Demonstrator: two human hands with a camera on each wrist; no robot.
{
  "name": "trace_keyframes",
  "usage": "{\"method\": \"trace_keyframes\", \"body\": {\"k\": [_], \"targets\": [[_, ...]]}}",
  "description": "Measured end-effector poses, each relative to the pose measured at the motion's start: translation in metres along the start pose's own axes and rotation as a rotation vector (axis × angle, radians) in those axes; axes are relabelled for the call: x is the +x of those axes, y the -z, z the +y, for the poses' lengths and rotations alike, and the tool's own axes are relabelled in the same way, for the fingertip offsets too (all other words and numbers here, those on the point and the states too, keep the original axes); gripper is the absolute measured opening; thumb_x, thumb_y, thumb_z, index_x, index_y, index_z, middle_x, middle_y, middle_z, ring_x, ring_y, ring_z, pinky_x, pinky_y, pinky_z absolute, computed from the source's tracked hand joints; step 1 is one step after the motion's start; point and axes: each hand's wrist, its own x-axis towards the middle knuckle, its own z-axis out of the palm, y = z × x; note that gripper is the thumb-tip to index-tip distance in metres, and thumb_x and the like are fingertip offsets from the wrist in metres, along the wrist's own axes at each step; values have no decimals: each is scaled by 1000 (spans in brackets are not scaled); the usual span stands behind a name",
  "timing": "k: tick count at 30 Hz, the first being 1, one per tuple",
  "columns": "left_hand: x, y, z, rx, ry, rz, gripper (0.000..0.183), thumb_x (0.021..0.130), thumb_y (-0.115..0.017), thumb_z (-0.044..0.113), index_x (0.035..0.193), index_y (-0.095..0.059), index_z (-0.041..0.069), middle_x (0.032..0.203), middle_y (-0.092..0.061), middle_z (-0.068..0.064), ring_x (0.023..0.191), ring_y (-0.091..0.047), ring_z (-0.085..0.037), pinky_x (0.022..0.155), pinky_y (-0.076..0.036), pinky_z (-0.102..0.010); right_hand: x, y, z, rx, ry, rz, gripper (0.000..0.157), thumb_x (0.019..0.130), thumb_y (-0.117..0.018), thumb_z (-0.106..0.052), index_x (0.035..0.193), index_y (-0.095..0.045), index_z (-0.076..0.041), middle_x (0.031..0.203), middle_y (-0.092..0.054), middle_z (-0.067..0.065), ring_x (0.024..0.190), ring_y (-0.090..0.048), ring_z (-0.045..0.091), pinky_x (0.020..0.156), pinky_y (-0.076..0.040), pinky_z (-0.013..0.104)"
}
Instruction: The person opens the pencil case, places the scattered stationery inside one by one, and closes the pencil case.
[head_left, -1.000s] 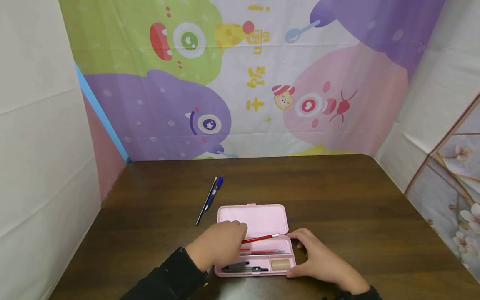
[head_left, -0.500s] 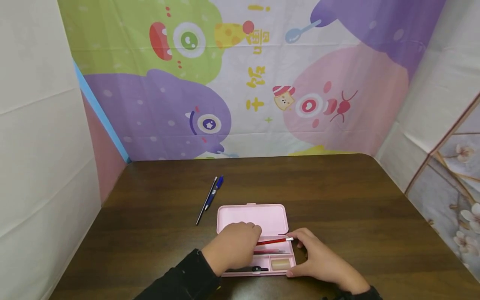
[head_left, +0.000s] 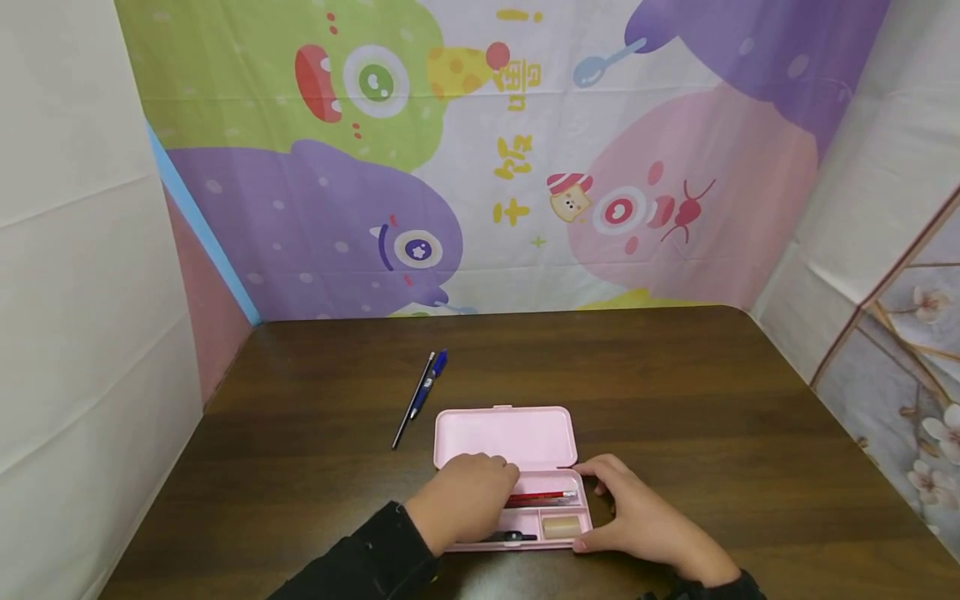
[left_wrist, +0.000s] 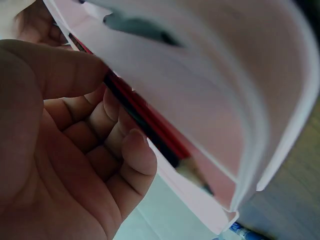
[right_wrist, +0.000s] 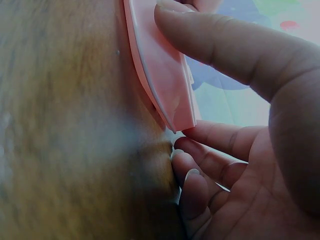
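Note:
A pink pencil case [head_left: 504, 438] lies with its lid folded back on the table. My left hand [head_left: 467, 498] reaches into its long compartment and pinches a red-and-black pencil [left_wrist: 165, 143]. That pencil's sharpened tip points toward the case's left end in the left wrist view. In the head view the hand hides most of it. My right hand [head_left: 637, 523] holds the case's right end, thumb at the near corner and fingers at the far corner. A tan eraser [head_left: 561, 527] sits in a small compartment, with a compass [head_left: 513, 537] partly covered beside it.
Beyond the case to the left, a dark pencil [head_left: 412, 403] and a blue pen [head_left: 430, 383] lie side by side on the brown wooden table [head_left: 675, 400]. A cartoon-printed cloth [head_left: 510, 275] hangs behind the table's far edge.
My left hand has moved right with the red pencil, then lowered it into the long compartment. The right hand has stayed at the case's right end.

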Motion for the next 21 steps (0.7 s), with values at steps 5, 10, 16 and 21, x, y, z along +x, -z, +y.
{"method": "trace_keyframes", "body": {"k": [5, 10, 16, 21], "targets": [[0, -1, -1, 3, -13, -3, 31, 79, -78, 29, 106, -68, 17, 85, -65, 4, 74, -58, -11, 76, -53, -32, 0, -1, 1, -1, 11, 7, 81, 64, -84, -57, 127, -54, -16, 120, -49, -1, 100, -46, 20, 84, -46, 34], [-1, 0, -1, 30, -40, 7, 21, 80, -77, 28, 99, -70, 22, 78, -61, 7, 69, -55, -10, 71, -51, -31, 0, -2, 1, 5, 19, 16, 81, 63, -84, -56, 127, -54, -17, 120, -49, -1, 100, -46, 20, 83, -46, 35], [-2, -1, -3, 23, -49, 25, 18, 80, -77, 25, 96, -70, 22, 75, -59, 7, 65, -52, -9, 67, -49, -30, 1, -3, 3, -1, 30, 17, 81, 64, -84, -57, 128, -54, -17, 120, -49, -2, 100, -47, 20, 83, -46, 35], [-3, 0, -4, 23, -50, 31, 13, 82, -75, 24, 93, -69, 23, 73, -59, 8, 64, -51, -9, 66, -49, -28, 2, -4, 4, -15, 25, 21, 81, 64, -84, -57, 128, -54, -18, 119, -49, -3, 100, -47, 19, 83, -46, 35]]}}
